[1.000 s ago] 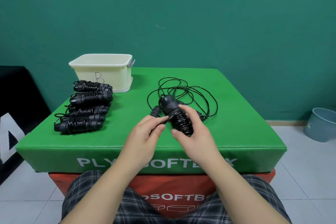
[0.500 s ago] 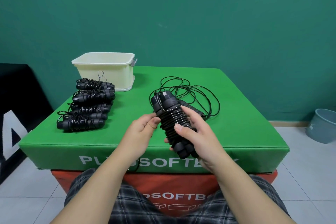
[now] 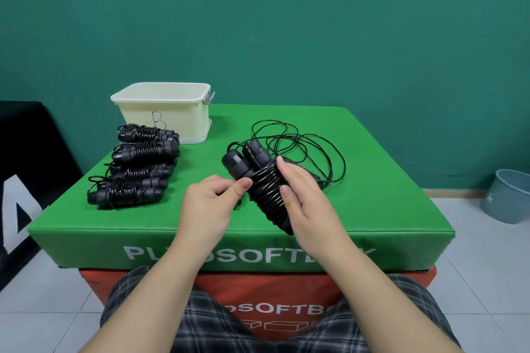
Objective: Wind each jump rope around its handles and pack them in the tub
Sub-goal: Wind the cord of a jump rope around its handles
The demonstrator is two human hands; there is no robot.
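1. The right hand (image 3: 308,203) wraps its fingers round the wound rope (image 3: 265,189), holding the paired handles slanted above the table (image 3: 200,226). The left hand (image 3: 210,198) pinches the cord end against the coils with thumb and curled fingers.
2. If that pinch slips before the end is tucked, the tight turns would likely spring loose and unwind.
3. A loose rope (image 3: 304,149) lies in open loops just beyond the right hand; carrying the bundle away could snag a loop and drag it off the table.
4. Four wound bundles (image 3: 137,169) lie in a row well left of the left hand, with the tub (image 3: 163,112) beyond them. None appears packed yet.
5. Reaching across to the tub could knock that row, and a poorly tucked end might come undone.
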